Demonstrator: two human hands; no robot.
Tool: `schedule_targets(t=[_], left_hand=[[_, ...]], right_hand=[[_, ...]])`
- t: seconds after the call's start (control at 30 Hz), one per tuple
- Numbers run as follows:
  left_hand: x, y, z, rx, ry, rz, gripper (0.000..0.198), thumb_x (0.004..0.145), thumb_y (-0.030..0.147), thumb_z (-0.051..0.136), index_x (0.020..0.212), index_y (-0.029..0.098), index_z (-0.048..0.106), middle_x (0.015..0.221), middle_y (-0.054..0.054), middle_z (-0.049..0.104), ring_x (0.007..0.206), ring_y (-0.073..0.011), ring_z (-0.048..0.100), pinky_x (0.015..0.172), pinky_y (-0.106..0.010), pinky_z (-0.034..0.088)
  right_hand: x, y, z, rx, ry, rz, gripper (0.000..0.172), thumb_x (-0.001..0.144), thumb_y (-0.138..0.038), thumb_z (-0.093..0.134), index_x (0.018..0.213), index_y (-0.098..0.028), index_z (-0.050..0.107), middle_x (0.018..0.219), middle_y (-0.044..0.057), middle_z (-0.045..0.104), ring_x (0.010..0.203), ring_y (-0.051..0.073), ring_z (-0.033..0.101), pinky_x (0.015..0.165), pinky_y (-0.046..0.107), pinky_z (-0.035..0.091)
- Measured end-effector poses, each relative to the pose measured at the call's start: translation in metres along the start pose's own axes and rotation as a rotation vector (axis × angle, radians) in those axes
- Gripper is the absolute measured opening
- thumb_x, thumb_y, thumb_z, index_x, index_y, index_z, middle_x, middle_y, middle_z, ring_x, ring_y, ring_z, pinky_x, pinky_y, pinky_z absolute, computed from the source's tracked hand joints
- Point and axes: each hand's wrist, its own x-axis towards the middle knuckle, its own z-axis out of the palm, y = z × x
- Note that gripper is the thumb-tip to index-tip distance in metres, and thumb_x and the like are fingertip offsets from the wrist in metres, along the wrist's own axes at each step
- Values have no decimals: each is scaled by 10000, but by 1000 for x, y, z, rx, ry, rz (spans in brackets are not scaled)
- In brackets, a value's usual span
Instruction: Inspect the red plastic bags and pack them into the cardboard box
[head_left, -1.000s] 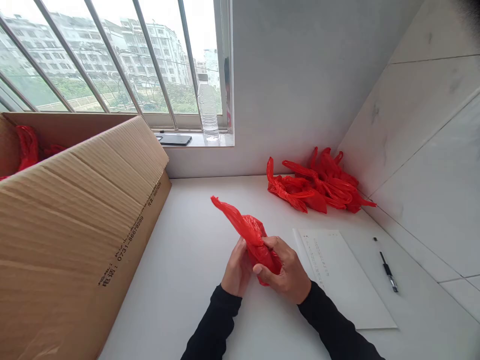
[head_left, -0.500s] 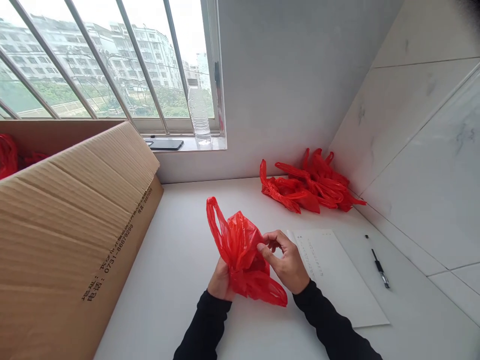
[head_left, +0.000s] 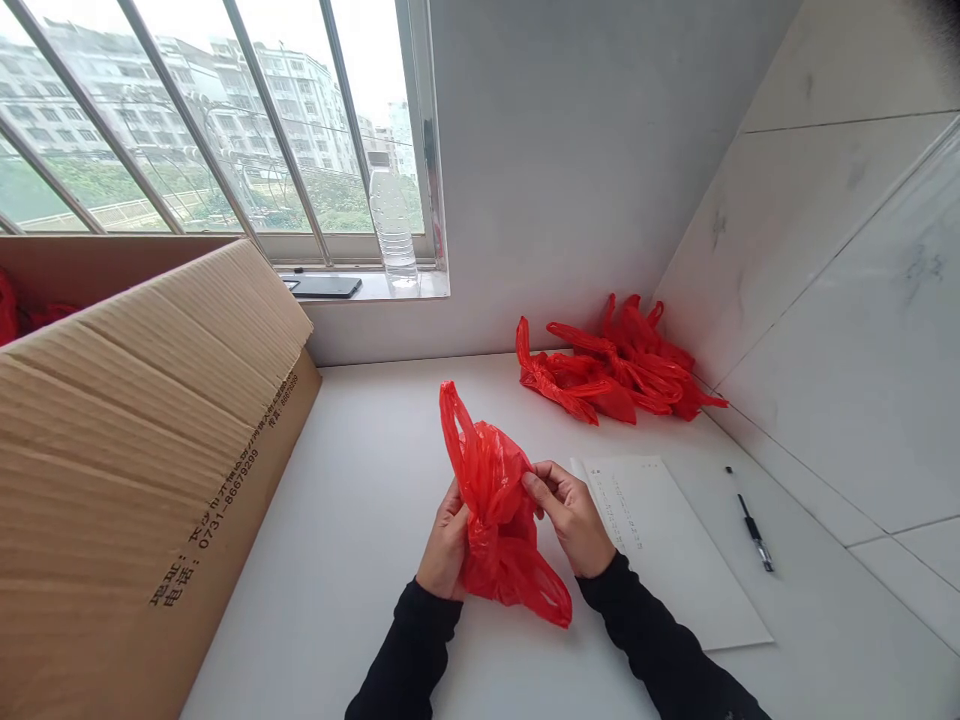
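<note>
Between my two hands is a thin red plastic bag, bunched up, with one loop handle sticking up at the upper left and the other hanging at the lower right. My left hand is closed on the bag's left side, its fingertips partly hidden behind the plastic. With thumb and fingers, my right hand pinches the bag's upper right edge. What the bag may contain does not show.
A large cardboard box holding red bags stands at the left. More red bags lie heaped by the back wall. Paper sheets and an uncapped pen lie at the right. A bottle and phone rest on the sill.
The bag has turned more upright, and its upper handle has swung to the right. My left hand has risen a little along the bag's side, while my right still pinches its edge.
</note>
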Motion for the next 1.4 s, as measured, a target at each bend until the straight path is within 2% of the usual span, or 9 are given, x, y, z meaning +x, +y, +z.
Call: schedule_targets(t=[0.17, 0.3, 0.4, 0.53, 0.6, 0.9, 1.07, 1.17, 1.4], left_hand=[[-4, 7, 6, 32, -65, 3, 474, 703, 282, 800, 1154, 249, 659, 973, -55, 755, 874, -251, 721, 738, -322, 577], [-4, 9, 9, 114, 8, 152, 558, 630, 203, 849, 1148, 250, 646, 1008, -42, 749, 879, -238, 714, 764, -303, 566], [-3, 7, 10, 212, 51, 222, 516, 614, 188, 861, 1084, 227, 653, 1003, -55, 751, 887, -246, 711, 745, -292, 561], [-2, 4, 7, 295, 29, 223, 425, 682, 266, 840, 1058, 214, 648, 1014, -67, 744, 854, -229, 714, 771, -303, 557], [-1, 3, 4, 345, 11, 240, 375, 756, 323, 790, 1081, 215, 637, 1058, -69, 729, 901, -216, 702, 833, -312, 546], [5, 0, -4, 392, 5, 284, 396, 849, 370, 699, 1187, 195, 591, 1132, -103, 690, 1045, -261, 653, 916, -378, 531], [3, 0, -2, 382, 6, 275, 433, 825, 356, 725, 1199, 198, 574, 1135, -99, 690, 1015, -257, 665, 875, -366, 547], [2, 1, -3, 396, -12, 266, 428, 803, 339, 753, 1167, 206, 572, 1090, -77, 702, 955, -235, 676, 857, -358, 551], [3, -1, -8, 415, -17, 165, 334, 763, 373, 785, 982, 155, 659, 969, -92, 742, 887, -260, 697, 805, -363, 553]], right_hand=[[2, 5, -1, 56, -1, 42, 308, 912, -513, 608, 969, -211, 625, 798, 7, 589, 676, 159, 496, 640, 295, 422], [-5, 0, 0, -147, 151, -105, 324, 936, -526, 547, 1112, -254, 562, 1000, 39, 589, 910, 214, 545, 842, 364, 437], [-11, -6, 5, -314, 115, -220, 370, 873, -505, 642, 1138, -269, 535, 1088, 48, 568, 985, 238, 525, 911, 396, 412], [-12, -8, 10, -437, 60, -252, 181, 897, -418, 640, 936, -246, 596, 931, 29, 602, 887, 224, 536, 830, 373, 426], [-10, -6, 9, -430, 90, -240, 206, 947, -413, 571, 850, -232, 594, 849, 19, 600, 818, 208, 532, 789, 361, 425], [0, 7, -5, -93, 217, -89, 281, 964, -496, 537, 896, -224, 524, 762, -27, 526, 707, 159, 490, 687, 302, 420], [-2, 5, -1, -88, 152, -70, 310, 973, -535, 489, 1089, -248, 512, 849, -16, 565, 755, 166, 518, 739, 320, 438], [-5, 0, 3, -177, 71, -79, 422, 904, -497, 627, 1221, -269, 467, 976, 0, 600, 860, 189, 557, 800, 337, 451], [-3, -1, 2, -124, 36, -78, 196, 877, -380, 676, 941, -209, 603, 855, 13, 639, 792, 201, 585, 762, 330, 492]])
